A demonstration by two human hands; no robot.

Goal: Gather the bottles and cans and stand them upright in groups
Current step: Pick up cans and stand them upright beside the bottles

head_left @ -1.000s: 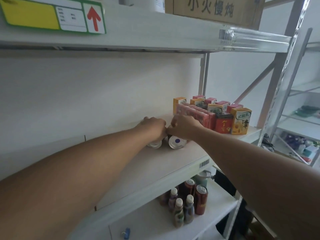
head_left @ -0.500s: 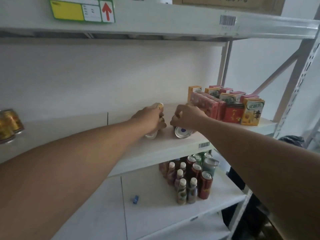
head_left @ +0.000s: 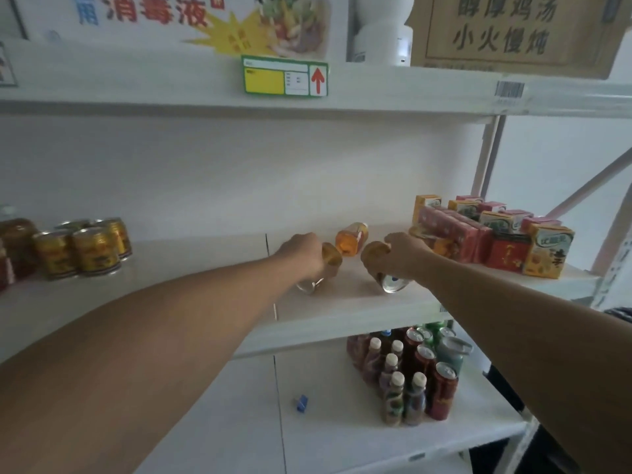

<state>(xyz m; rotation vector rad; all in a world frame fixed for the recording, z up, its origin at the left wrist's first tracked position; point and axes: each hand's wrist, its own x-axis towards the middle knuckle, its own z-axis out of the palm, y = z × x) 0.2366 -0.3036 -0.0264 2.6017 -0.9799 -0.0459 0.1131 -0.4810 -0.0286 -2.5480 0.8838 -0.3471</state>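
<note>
Both hands now tilt their cans up off the shelf [head_left: 342,302] — left hand [head_left: 302,253] gripping one can [head_left: 331,255], right hand [head_left: 398,253] another [head_left: 393,283]

The white middle shelf [head_left: 205,268] lies bare from the cluster of upright gold cans [head_left: 82,248] at its left end to the middle. At its right end a block of red and yellow drink cartons [head_left: 492,234] fills the space. Between them, an orange bottle lying on its side [head_left: 352,238] sits toward the back edge, leaving the front edge open. The upper shelf [head_left: 376,97] caps the space above.
</note>
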